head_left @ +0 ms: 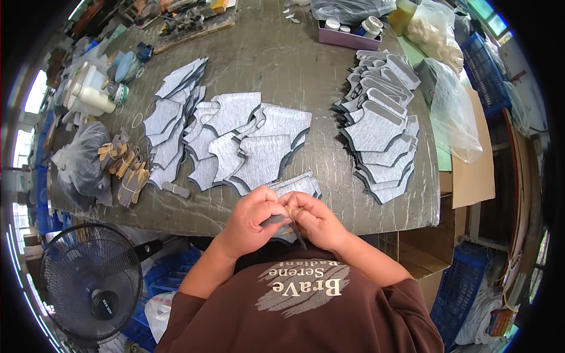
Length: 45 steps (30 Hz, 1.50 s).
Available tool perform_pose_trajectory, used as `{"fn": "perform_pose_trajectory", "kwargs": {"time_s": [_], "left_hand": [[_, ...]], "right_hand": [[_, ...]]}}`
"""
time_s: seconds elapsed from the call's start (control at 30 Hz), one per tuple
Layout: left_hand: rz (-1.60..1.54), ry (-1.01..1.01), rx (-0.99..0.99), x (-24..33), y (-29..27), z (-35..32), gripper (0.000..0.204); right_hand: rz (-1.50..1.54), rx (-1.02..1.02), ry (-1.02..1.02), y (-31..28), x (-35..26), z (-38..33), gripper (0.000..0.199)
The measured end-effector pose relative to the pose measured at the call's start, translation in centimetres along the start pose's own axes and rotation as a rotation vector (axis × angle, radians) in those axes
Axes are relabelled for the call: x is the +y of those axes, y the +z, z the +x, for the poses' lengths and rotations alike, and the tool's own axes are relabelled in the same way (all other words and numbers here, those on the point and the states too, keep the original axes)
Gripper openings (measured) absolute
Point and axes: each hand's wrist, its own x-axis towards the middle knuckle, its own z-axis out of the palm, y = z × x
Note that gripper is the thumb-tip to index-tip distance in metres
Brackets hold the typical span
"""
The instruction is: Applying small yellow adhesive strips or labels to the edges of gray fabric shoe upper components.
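Note:
At the table's near edge, my left hand (pixel 253 220) is closed around a small grey fabric strip (pixel 272 221). My right hand (pixel 319 222) meets it, fingers pinched on a thin yellowish band (pixel 289 213), mostly hidden by the fingers. A dark narrow end (pixel 301 240) sticks out below the hands. Just beyond them lies a small stack of grey cut pieces (pixel 301 183), partly covered by my hands. Larger stacks of curved light grey pieces (pixel 263 159) fan out ahead and to the left. Another overlapping row of grey pieces (pixel 379 129) lies at the right.
Banded bundles of strips (pixel 133 186) and a single grey strip (pixel 176 189) lie on the left, by a plastic bag (pixel 82 156). A purple box (pixel 348 39) with bottles stands at the back. A black fan (pixel 91 282) is at lower left, cardboard boxes (pixel 472 147) at right.

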Motion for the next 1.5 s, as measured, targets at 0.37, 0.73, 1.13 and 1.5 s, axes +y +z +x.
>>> {"fn": "perform_pose_trajectory", "kwargs": {"time_s": [0.37, 0.73, 1.13, 1.5], "left_hand": [[-0.364, -0.736, 0.308, -2.1, -0.4, -1.7, 0.006], [-0.265, -0.777, 0.268, -3.0, 0.4, -0.5, 0.011], [-0.142, -0.724, 0.223, -3.5, 0.5, -0.5, 0.013], [0.306, -0.250, 0.253, -2.7, 1.3, -1.1, 0.012]], "right_hand": [[-1.191, 0.491, -0.602, -4.2, -0.1, -0.7, 0.021], [-1.550, 0.254, -0.602, -3.7, 1.4, -0.4, 0.019], [-1.634, 0.162, -0.535, -3.8, 1.3, -0.5, 0.025], [-1.548, 0.229, -0.397, -2.4, -0.6, 1.1, 0.030]]}}
